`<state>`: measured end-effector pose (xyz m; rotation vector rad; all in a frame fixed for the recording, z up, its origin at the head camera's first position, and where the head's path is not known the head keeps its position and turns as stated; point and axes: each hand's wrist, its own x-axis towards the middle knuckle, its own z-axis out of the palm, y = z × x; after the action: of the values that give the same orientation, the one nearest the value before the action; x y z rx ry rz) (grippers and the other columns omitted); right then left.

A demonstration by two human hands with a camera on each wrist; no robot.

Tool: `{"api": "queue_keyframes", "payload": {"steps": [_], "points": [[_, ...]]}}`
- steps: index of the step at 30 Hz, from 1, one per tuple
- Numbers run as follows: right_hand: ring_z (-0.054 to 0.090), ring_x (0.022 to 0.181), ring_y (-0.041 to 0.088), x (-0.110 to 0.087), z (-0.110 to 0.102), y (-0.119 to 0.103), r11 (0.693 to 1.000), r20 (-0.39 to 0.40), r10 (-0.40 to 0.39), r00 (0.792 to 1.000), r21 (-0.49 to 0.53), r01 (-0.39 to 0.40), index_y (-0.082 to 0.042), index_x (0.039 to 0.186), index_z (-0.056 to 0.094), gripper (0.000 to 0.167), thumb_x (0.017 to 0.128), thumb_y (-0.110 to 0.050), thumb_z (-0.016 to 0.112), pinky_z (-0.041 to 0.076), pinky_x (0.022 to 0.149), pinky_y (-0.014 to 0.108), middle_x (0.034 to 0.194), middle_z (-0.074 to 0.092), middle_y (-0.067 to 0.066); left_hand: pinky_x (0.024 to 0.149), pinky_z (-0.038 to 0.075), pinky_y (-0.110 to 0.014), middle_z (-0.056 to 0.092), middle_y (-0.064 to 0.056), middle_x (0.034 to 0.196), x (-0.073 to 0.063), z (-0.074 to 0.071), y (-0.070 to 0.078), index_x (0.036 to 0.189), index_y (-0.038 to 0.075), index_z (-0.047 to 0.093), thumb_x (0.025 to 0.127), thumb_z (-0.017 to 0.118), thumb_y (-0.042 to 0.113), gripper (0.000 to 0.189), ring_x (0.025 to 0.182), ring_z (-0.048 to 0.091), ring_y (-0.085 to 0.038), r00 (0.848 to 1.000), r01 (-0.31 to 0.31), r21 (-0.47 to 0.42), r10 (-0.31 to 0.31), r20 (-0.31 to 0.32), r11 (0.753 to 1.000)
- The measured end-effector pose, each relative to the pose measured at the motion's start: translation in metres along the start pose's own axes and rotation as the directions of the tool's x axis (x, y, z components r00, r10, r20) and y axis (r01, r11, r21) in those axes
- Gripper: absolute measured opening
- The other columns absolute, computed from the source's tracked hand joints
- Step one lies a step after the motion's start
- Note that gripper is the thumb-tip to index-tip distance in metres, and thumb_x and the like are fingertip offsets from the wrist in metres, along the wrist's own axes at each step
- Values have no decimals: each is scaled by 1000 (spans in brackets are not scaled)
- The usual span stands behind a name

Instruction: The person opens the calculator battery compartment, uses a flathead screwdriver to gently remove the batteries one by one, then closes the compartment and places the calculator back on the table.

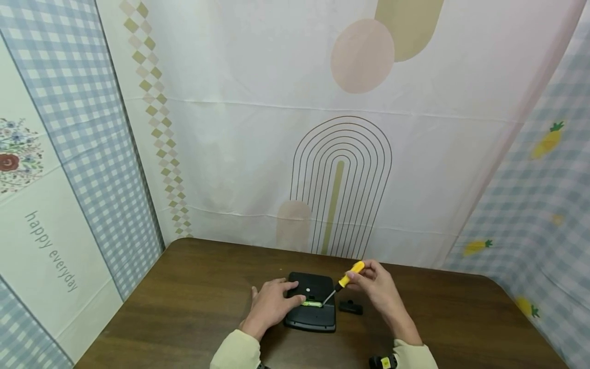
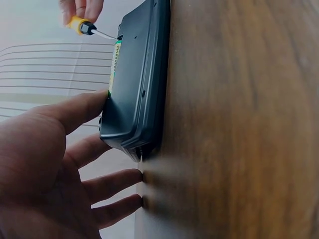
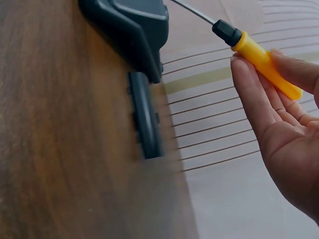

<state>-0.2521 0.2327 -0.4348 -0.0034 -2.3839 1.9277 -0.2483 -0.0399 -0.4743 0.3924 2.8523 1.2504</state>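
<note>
One screwdriver slants down-left, tip at battery

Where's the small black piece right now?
In the head view, the small black piece lies on the wooden table just right of the black device, below and left of the right hand holding the yellow screwdriver.

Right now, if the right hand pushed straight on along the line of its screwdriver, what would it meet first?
Led by the screwdriver, the right hand would probably meet the green battery in the black device first; depth is unclear, so whether the tip touches it now is hard to tell.
</note>
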Motion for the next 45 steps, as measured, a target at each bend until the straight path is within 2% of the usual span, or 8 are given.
{"api": "queue_keyframes", "payload": {"steps": [7, 15, 20, 26, 33, 45], "points": [[75, 99, 26, 6, -7, 14, 992, 23, 72, 997, 101, -74, 8, 132, 50, 39, 103, -6, 71, 61, 91, 39, 117, 70, 21, 109, 7, -88, 59, -22, 148, 0, 0, 0, 136, 13, 74, 97, 76, 43, 49, 142, 46, -50, 1000, 2, -1, -2, 4, 1000], [75, 99, 25, 7, -8, 18, 986, 16, 96, 995, 136, -97, 11, 136, 47, 43, 103, -5, 70, 62, 88, 36, 116, 68, 22, 109, 9, -88, 60, -22, 147, 0, 0, 0, 136, 13, 75, 97, 76, 44, 50, 141, 47, -50, 1000, 0, 14, 0, -4, 1000], [75, 100, 25, 7, -7, 13, 991, 13, 76, 997, 111, -77, 8, 137, 49, 43, 103, -6, 71, 61, 91, 40, 118, 68, 20, 109, 9, -88, 60, -21, 147, 0, 1, 0, 136, 14, 75, 97, 76, 45, 50, 141, 47, -49, 1000, -1, 12, 1, -5, 1000], [75, 99, 28, 1, -3, 0, 1000, 8, -8, 1000, 14, 8, 5, 132, 54, 40, 101, -12, 75, 60, 93, 47, 115, 70, 19, 110, 9, -88, 60, -21, 148, 0, 1, 0, 136, 14, 74, 97, 76, 45, 50, 141, 47, -49, 1000, -1, 4, 1, -4, 1000], [75, 96, 28, -3, 3, -7, 998, -8, -62, 998, -14, 62, 7, 129, 55, 38, 100, -8, 75, 63, 86, 41, 110, 70, 19, 110, 9, -87, 59, -21, 148, -1, 0, 0, 136, 13, 75, 96, 77, 45, 50, 141, 47, -50, 1000, 2, -1, -2, -10, 1000], [75, 95, 28, -4, 5, -10, 998, -26, -69, 997, -16, 69, 6, 127, 56, 36, 100, -7, 75, 63, 85, 39, 109, 70, 19, 111, 9, -87, 60, -21, 148, -1, 0, 0, 135, 13, 75, 96, 77, 44, 50, 141, 47, -50, 1000, 0, -7, 0, -17, 1000]]}}
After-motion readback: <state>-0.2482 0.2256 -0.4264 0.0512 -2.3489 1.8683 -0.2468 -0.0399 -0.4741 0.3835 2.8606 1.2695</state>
